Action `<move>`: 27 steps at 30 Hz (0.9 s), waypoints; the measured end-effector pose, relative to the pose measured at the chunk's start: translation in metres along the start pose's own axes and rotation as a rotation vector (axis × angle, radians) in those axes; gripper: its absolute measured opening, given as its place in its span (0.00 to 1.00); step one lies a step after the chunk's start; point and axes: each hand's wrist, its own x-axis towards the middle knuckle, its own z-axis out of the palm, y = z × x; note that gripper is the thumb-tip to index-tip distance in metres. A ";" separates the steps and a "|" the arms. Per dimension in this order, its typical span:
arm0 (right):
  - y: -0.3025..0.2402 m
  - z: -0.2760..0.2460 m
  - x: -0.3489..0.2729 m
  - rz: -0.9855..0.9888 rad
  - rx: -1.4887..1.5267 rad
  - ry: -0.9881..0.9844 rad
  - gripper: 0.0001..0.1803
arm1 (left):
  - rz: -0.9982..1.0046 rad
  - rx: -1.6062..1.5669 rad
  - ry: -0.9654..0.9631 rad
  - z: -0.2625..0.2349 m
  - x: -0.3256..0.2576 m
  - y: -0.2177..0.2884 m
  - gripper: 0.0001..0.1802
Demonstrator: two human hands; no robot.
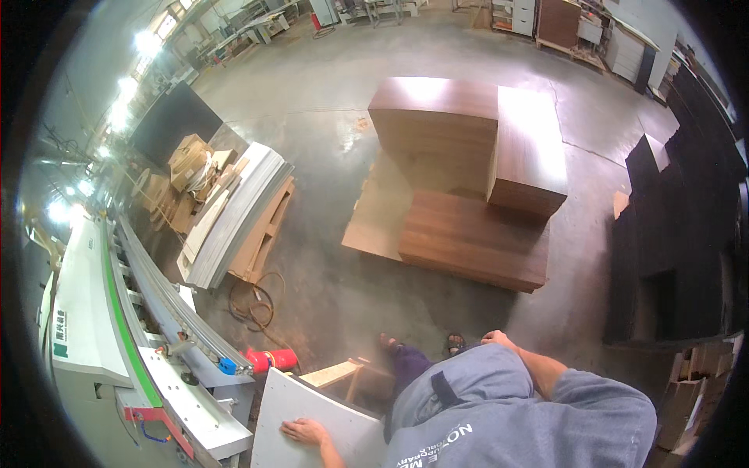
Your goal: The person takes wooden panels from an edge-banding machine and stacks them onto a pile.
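My left hand (304,430) lies flat, fingers spread, on a white board (292,405) that leans tilted at my lower left. It presses on the board's face and grips nothing. My right hand (498,338) is held out in front of my grey shirt with the elbow bent. Its fingers are curled and I see nothing in them. My two feet (421,345) show on the concrete floor below. A small pale wooden frame (343,374) stands just past the board's upper edge.
A long white and green machine (94,312) runs along the left. A red cylinder (273,360) lies by its end. Pale boards (234,214) are stacked beside it, brown panels (468,179) ahead, dark panels (679,234) on the right.
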 end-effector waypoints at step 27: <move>-0.046 0.000 0.067 0.184 -0.051 0.046 0.17 | -0.061 -0.147 0.071 -0.037 -0.004 0.021 0.28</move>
